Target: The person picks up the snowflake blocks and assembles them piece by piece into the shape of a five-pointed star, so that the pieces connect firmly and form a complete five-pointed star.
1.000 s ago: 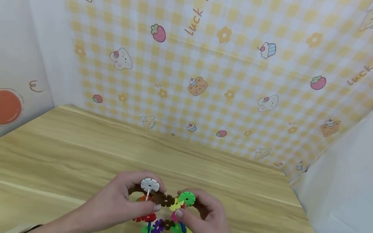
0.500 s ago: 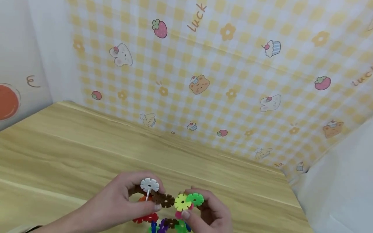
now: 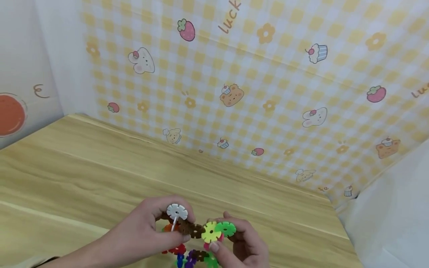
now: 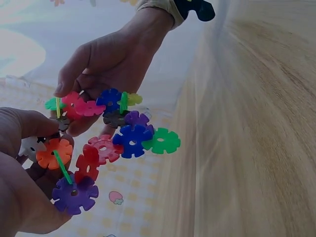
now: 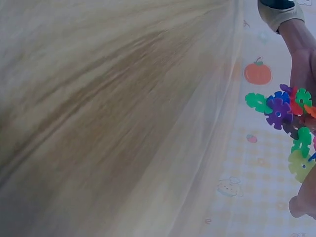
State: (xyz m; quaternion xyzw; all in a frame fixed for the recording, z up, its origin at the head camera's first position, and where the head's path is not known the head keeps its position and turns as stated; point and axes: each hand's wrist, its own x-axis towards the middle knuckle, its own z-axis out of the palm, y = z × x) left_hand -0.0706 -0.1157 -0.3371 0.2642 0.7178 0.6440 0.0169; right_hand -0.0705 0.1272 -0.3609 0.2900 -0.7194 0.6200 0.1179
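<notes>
Both hands hold a loop of slotted plastic snowflake discs over the table. My left hand (image 3: 144, 229) grips its left side, thumb on the brown discs (image 3: 189, 228), below an upright white disc (image 3: 177, 211). My right hand (image 3: 246, 240) pinches the right side, its thumb at a yellow disc (image 3: 211, 231) and a pink one, with a green disc (image 3: 226, 229) beside them. The yellow disc lies close to the brown ones; whether they are joined I cannot tell. In the left wrist view, orange (image 4: 54, 153), red, blue (image 4: 133, 141) and purple (image 4: 75, 193) discs form the lower part.
A wood-grain table (image 3: 100, 175) spreads beneath the hands. Behind it rises a yellow checked cloth (image 3: 244, 74) with cartoon prints. White panels (image 3: 399, 208) stand at the sides.
My right hand has moved slightly right and turned the yellow disc to face the head camera. The left hand keeps its grip. The head view has shifted a little.
</notes>
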